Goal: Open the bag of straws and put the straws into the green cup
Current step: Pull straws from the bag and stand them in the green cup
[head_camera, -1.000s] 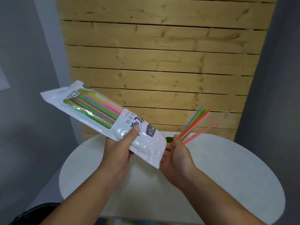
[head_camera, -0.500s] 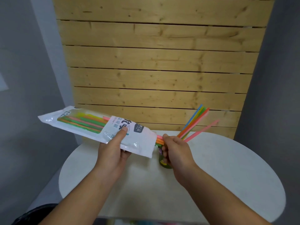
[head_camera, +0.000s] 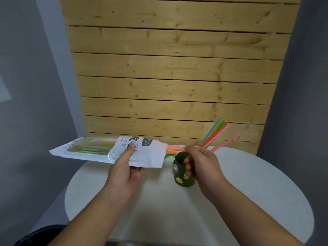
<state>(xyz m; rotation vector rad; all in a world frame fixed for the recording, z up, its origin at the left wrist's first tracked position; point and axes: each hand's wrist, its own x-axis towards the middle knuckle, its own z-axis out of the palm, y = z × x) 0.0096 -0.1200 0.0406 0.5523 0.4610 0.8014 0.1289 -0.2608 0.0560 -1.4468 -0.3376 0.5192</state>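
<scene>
My left hand [head_camera: 124, 172] grips the white bag of straws [head_camera: 147, 153] from below, thumb on top, holding it nearly level above the table. Coloured straws show through its clear window at the left. Pink, orange and green straw ends [head_camera: 174, 149] stick out of the bag's open right end. My right hand [head_camera: 200, 162] pinches those protruding ends between thumb and fingers. The dark green cup [head_camera: 181, 176], with small stickers on it, stands on the table just under my right hand. Several straws [head_camera: 215, 133] lean out of the cup up to the right.
The round white table [head_camera: 248, 201] carries the cup. A wooden slat wall [head_camera: 170, 77] stands right behind the table. Grey walls flank it on both sides. A dark object [head_camera: 39, 235] sits at the lower left below the table edge.
The bag has tilted from steeply angled to almost level and dropped lower. My right hand went from open under the bag's mouth to pinching straw ends and drawing them out rightward.
</scene>
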